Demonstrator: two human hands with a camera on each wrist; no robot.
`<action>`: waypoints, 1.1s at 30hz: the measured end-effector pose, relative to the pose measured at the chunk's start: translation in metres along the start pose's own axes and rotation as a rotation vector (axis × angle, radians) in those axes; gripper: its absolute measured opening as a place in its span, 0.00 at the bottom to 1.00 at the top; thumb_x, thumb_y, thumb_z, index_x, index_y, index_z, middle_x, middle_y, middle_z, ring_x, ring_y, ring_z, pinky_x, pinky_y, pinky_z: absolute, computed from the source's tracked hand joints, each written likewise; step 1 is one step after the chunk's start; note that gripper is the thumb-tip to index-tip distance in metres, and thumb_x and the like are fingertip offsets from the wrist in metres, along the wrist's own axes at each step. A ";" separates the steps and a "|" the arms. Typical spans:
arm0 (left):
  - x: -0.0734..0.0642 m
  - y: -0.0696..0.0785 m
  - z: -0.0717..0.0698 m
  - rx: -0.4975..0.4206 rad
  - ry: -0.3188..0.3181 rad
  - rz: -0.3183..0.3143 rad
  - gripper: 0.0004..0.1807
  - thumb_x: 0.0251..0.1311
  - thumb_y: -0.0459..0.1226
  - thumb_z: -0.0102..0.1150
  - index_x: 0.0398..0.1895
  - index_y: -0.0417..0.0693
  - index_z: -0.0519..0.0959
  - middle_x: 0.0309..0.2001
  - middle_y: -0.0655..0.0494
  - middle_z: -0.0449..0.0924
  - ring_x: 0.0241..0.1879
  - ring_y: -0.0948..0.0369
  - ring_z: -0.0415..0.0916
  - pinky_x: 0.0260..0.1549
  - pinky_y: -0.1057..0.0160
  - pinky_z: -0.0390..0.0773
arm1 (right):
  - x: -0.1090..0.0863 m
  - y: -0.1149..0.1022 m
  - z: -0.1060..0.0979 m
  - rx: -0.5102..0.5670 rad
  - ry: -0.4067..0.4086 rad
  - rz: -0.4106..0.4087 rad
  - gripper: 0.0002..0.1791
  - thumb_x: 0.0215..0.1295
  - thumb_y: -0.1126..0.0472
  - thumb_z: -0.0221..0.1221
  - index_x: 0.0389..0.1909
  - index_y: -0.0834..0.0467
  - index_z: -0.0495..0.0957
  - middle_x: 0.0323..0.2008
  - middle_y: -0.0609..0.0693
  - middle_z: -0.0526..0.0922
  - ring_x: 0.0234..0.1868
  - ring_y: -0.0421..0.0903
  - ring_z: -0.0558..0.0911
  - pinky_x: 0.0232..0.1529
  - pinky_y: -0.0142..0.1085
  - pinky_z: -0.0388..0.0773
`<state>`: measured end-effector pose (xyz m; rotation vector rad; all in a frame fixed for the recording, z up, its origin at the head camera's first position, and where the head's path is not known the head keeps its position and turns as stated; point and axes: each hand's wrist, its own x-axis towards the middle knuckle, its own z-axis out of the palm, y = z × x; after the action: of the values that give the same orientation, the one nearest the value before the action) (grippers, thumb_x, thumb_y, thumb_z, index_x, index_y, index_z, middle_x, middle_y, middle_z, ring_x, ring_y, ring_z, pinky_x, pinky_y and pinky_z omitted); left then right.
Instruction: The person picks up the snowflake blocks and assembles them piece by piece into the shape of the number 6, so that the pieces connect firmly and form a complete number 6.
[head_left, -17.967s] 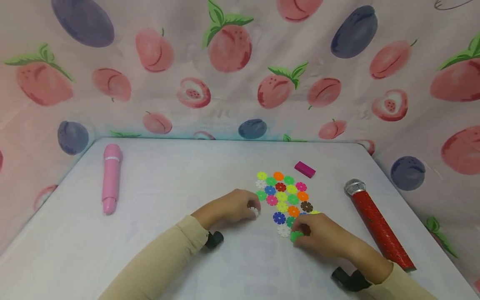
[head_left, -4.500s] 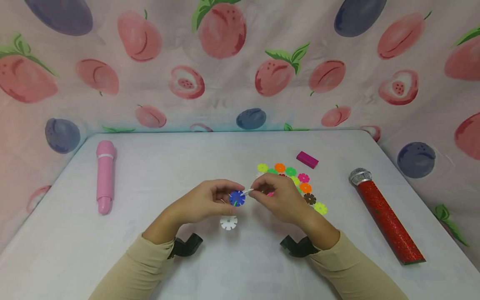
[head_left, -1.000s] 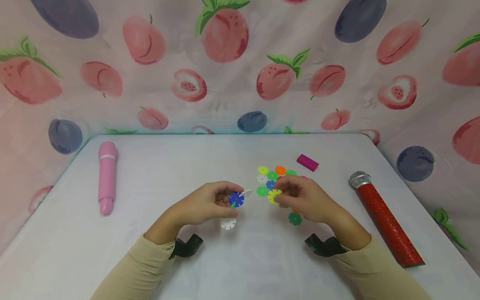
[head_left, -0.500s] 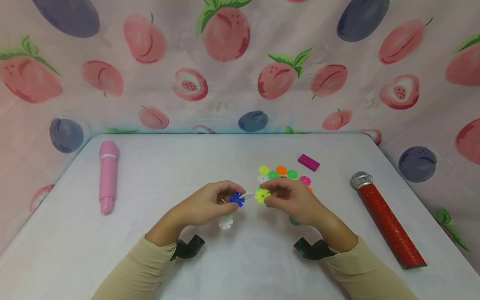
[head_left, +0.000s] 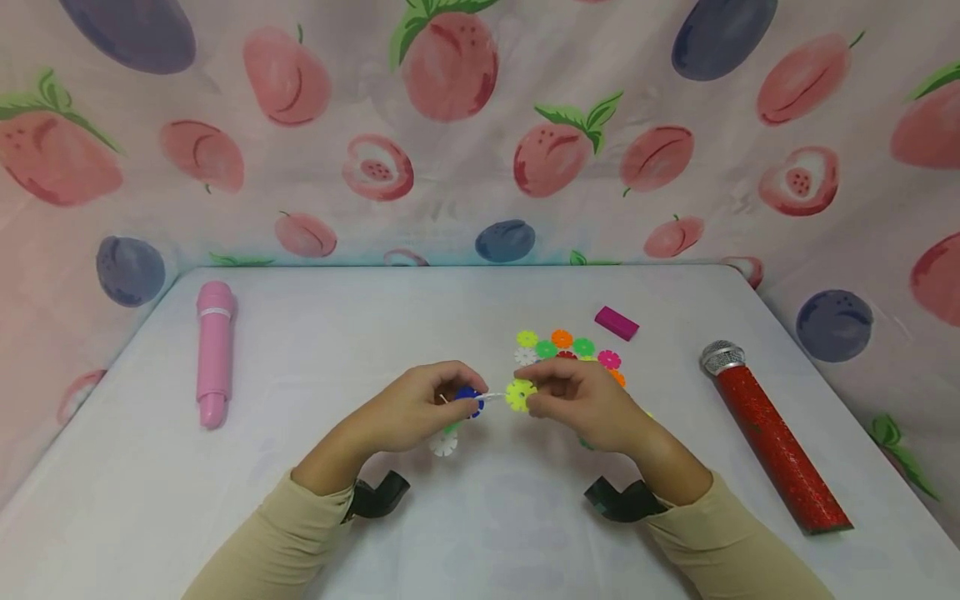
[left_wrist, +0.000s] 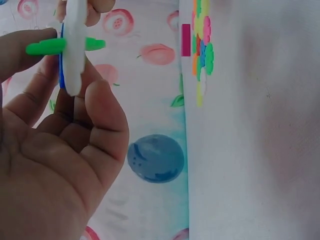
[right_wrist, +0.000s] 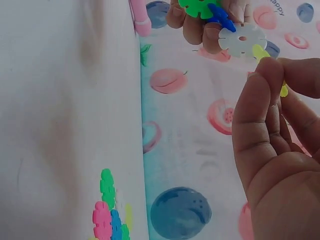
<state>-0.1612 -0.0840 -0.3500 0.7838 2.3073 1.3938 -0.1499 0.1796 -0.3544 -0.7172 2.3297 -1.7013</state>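
My left hand [head_left: 416, 410] grips a small chain of slotted snowflake building discs. In it are a blue disc [head_left: 471, 403], a green disc [right_wrist: 199, 7] and a white disc [head_left: 444, 444] hanging lowest. Another white disc [right_wrist: 231, 46] juts from the blue one toward the right, seen edge-on in the head view. Between thumb and fingers, my right hand [head_left: 592, 406] pinches a yellow snowflake disc [head_left: 518, 396]. Its edge is right at the rim of the jutting white disc. Both hands are raised above the white table.
Loose snowflake discs [head_left: 562, 338] in several colours lie behind my right hand, which partly covers them. A magenta block [head_left: 617, 323] lies beyond them. A red glittery microphone [head_left: 776, 446] is at the right, a pink microphone [head_left: 215, 354] at the left. Fruit-print cloth [head_left: 315, 175] hangs behind the table.
Earlier, the right hand brought the white disc to the blue one. It then picked the yellow disc from the pile and moved left to the white disc. The left hand's chain has turned slightly.
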 end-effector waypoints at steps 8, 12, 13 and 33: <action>0.000 0.000 0.001 0.028 0.011 0.015 0.09 0.69 0.36 0.59 0.49 0.46 0.81 0.37 0.56 0.80 0.36 0.59 0.77 0.35 0.62 0.78 | 0.000 -0.002 0.002 0.022 -0.011 -0.007 0.17 0.65 0.71 0.60 0.53 0.73 0.79 0.40 0.57 0.81 0.37 0.49 0.83 0.41 0.35 0.83; 0.000 -0.001 0.000 0.042 0.013 0.034 0.09 0.69 0.36 0.59 0.48 0.43 0.81 0.37 0.56 0.80 0.36 0.60 0.76 0.36 0.62 0.78 | 0.000 -0.002 0.002 0.023 -0.013 -0.007 0.17 0.64 0.72 0.60 0.53 0.74 0.78 0.41 0.58 0.81 0.37 0.48 0.82 0.41 0.35 0.83; 0.000 -0.002 0.000 0.046 0.015 0.038 0.09 0.69 0.36 0.59 0.48 0.43 0.81 0.37 0.57 0.80 0.37 0.60 0.76 0.36 0.62 0.78 | 0.000 -0.002 0.002 0.019 -0.013 -0.007 0.17 0.64 0.72 0.61 0.53 0.73 0.79 0.41 0.58 0.81 0.37 0.48 0.82 0.41 0.35 0.83; 0.000 -0.002 0.004 0.075 0.017 0.064 0.08 0.68 0.35 0.59 0.46 0.44 0.82 0.38 0.61 0.80 0.37 0.62 0.77 0.36 0.62 0.78 | 0.000 0.000 0.005 -0.079 -0.032 0.007 0.23 0.62 0.69 0.67 0.58 0.67 0.78 0.45 0.53 0.82 0.42 0.50 0.80 0.43 0.34 0.82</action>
<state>-0.1596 -0.0812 -0.3535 0.8786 2.3795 1.3521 -0.1476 0.1751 -0.3561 -0.7426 2.3866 -1.5910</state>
